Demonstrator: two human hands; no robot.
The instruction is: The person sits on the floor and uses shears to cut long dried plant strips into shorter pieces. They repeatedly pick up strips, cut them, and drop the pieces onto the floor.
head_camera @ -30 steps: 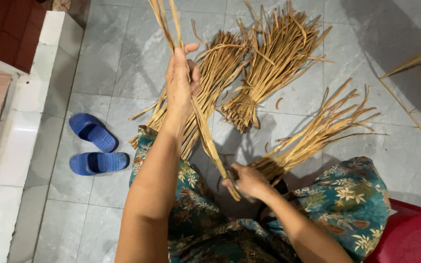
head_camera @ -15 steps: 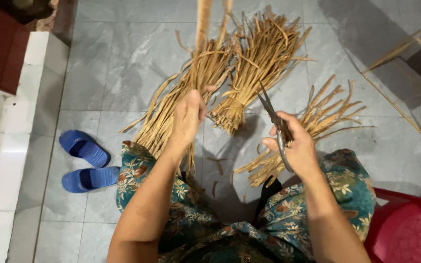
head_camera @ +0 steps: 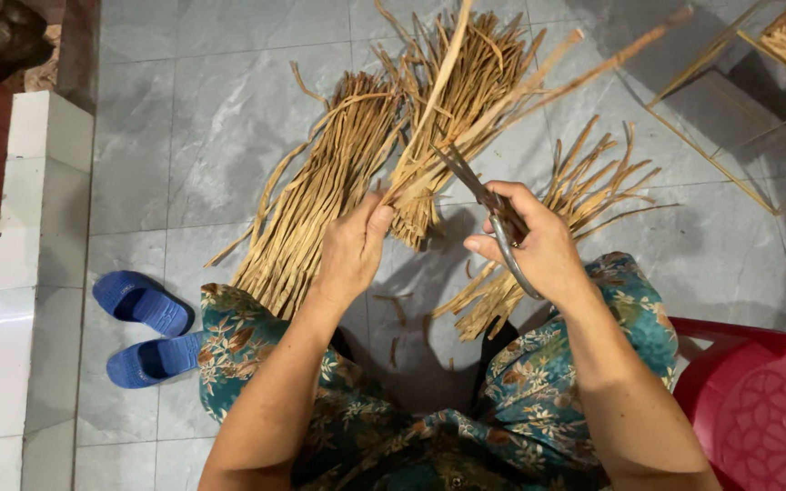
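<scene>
Grey tiled floor, blue slippers, straw bundles, red stool, right hand holding scissors

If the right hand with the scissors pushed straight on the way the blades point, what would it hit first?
Most likely the tan strips held by the left hand: the scissors in the right hand point up-left, tips right at them. Depth is unclear.

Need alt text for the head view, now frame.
Seen from above, a seated person's left hand holds tan strips while the right hand works scissors, blades open at the strips. Strip bundles lie on the grey tiled floor; blue slippers sit left.
</scene>
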